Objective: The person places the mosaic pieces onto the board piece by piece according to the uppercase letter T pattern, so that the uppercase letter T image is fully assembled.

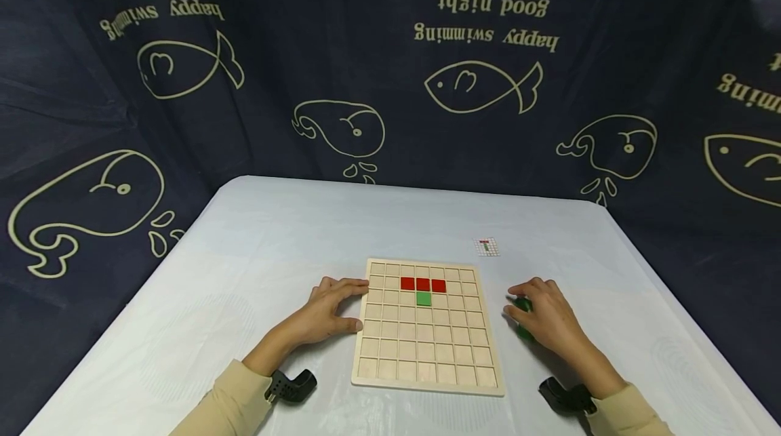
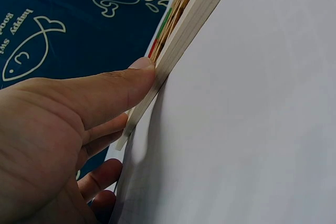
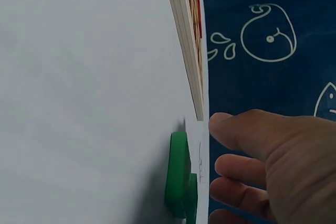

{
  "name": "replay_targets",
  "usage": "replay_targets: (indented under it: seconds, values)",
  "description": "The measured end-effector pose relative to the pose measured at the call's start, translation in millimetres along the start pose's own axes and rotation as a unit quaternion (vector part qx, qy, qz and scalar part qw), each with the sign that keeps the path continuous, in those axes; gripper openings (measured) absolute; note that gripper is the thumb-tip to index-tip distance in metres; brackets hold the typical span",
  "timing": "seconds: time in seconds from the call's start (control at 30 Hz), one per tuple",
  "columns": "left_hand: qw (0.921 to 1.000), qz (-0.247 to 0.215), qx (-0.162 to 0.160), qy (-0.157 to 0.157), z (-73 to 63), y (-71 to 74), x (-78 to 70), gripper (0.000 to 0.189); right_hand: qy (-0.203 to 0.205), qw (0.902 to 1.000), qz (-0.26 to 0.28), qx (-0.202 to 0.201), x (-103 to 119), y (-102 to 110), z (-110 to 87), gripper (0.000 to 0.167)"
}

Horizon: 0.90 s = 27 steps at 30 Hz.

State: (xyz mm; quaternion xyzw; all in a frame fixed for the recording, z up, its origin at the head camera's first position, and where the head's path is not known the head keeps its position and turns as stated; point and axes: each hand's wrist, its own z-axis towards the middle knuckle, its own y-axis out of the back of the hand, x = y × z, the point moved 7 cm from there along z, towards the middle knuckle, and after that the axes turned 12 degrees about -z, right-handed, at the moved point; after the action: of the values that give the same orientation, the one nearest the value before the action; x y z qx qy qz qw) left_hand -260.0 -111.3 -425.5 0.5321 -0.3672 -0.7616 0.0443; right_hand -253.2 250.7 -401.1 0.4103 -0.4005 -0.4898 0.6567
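Observation:
A wooden grid board [image 1: 421,334] lies flat on the table, with three red tiles [image 1: 423,284] in a row and one green tile [image 1: 424,298] directly under the middle one. My left hand [image 1: 326,312] touches the board's left edge with its thumb and fingertips. The left wrist view shows the thumb [image 2: 118,90] against the side of the frame. To the right of the board, my right hand [image 1: 546,317] is over loose green pieces [image 1: 523,333], partly hidden by it. In the right wrist view the fingers are apart from the green pieces [image 3: 179,174] and hold nothing.
Beyond the board's far right corner lies a small pattern card [image 1: 486,247] with a red and green T shape on a grid. A white cloth covers the table [image 1: 293,226]. Behind it hangs a dark blue curtain [image 1: 390,36] with fish and whale drawings.

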Motion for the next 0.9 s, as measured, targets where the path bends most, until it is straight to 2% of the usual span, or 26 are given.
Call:
replay_targets:
  seconds: [0.9]
  values:
    - [1.0,-0.008,0.001,0.001,-0.3,-0.4,-0.8,0.061,-0.052,0.9974,-0.031,0.038,-24.0,-4.6,-7.7,0.035]
